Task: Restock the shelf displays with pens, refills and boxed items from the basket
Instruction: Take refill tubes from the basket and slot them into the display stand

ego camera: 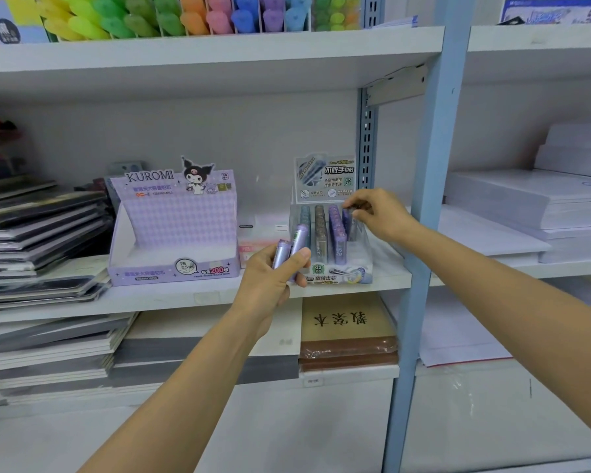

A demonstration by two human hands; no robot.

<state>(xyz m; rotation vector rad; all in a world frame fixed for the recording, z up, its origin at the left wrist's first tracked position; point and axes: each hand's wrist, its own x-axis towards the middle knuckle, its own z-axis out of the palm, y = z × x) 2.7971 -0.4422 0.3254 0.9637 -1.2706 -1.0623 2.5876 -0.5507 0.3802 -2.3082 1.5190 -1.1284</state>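
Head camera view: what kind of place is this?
Probably a stationery shop: white shelf boards carry a purple cardboard Kuromi display box, a clear plastic tray of pencil-lead refill tubes, and stacks of flat notebooks.

The left hand wraps the lower ends of the lilac tubes, so their bases and exact count stay hidden; only two tops show. The right hand covers the back of the rightmost row in the clear display. Its curled fingertips blur into a dark tube top there, and whether they pinch it cannot be told. The left hand also hides part of a blurred pink box. Fine print on the purple box is too small to read. The highlighters are cut by the top edge, the notebooks by the left, the paper stacks by the right. Both forearms run out of frame.
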